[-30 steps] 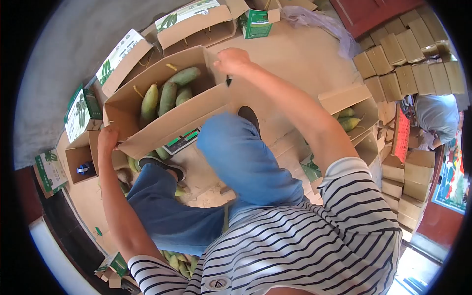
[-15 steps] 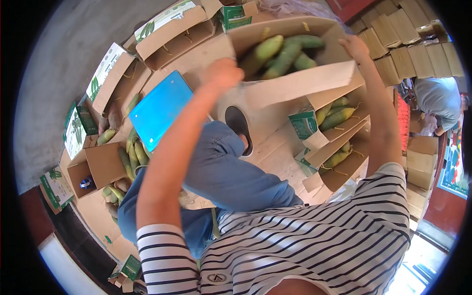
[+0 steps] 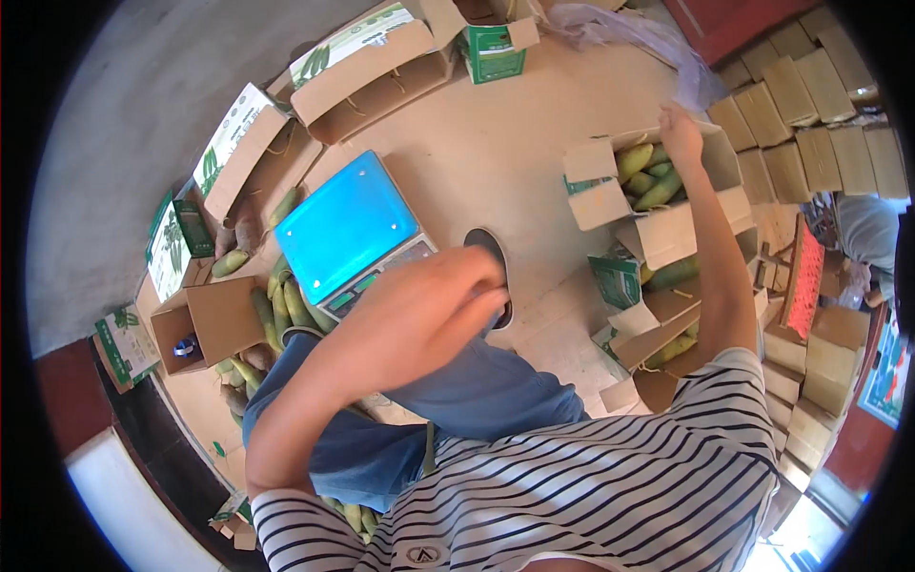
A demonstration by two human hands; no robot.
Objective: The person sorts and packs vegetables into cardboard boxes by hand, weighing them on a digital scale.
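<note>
Right hand (image 3: pixel 681 138) is at the far edge of an open carton (image 3: pixel 667 234), its fingers bent; whether they grip the cardboard, I cannot tell. That carton stands on the right side of the floor (image 3: pixel 477 143), its flaps spread outward, with several green vegetables (image 3: pixel 658 191) lying inside, some yellowish. The left hand (image 3: pixel 477 275) hangs over the person's bent leg (image 3: pixel 496 367), in front of a dark shoe (image 3: pixel 481 238) as seen from above. Its fingers are partly hidden, so I cannot tell whether it is open or closed, and nothing is visible in its grasp.

Just beside the open carton, on the side nearer the person, is a green-sided carton (image 3: pixel 615 281) that also holds vegetables, and nearer still is a third carton (image 3: pixel 620 396) with more of them. A scale (image 3: pixel 348 229) with a blue top sits to the left of the left hand, well apart from these cartons. Loose vegetables (image 3: pixel 281 305) lie between the scale and a small open box (image 3: pixel 224 324) with a blue and white item (image 3: pixel 185 346) inside. White-topped cartons (image 3: pixel 372 91) line the grey wall (image 3: pixel 124 143), and clear plastic (image 3: pixel 629 29) lies at the far side. At the right, a person in grey (image 3: pixel 867 229) is near stacked boxes (image 3: pixel 791 95)
</note>
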